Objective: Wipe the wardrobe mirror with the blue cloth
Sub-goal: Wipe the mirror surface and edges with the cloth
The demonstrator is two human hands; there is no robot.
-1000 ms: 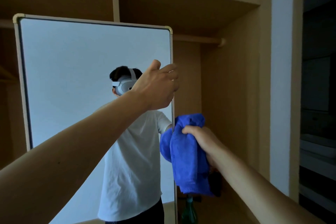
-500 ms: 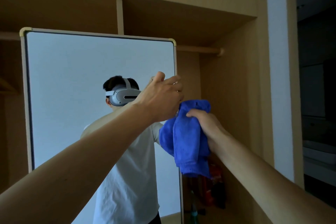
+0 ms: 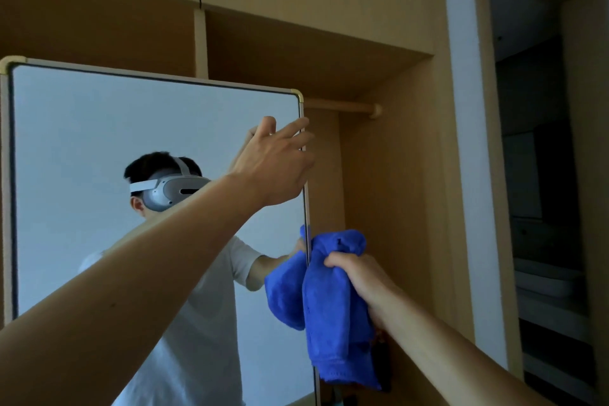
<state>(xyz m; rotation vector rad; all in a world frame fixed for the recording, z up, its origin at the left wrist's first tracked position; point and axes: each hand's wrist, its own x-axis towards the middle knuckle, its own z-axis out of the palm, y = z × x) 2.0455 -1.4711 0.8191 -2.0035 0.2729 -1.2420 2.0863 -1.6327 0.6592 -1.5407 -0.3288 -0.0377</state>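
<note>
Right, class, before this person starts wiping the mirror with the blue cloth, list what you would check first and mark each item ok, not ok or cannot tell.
1. Cloth in hand: ok. The right hand grips the blue cloth.
2. Cloth spread for wiping: not ok. It is bunched and hangs down.
3. Cloth on the glass: not ok. It sits at the right edge of the mirror, off the face.
4. Mirror steadied: cannot tell. The left hand is at the right edge, fingers past the frame, grip unclear.
5. Where the glass is dirty: cannot tell. No smears show.
</note>
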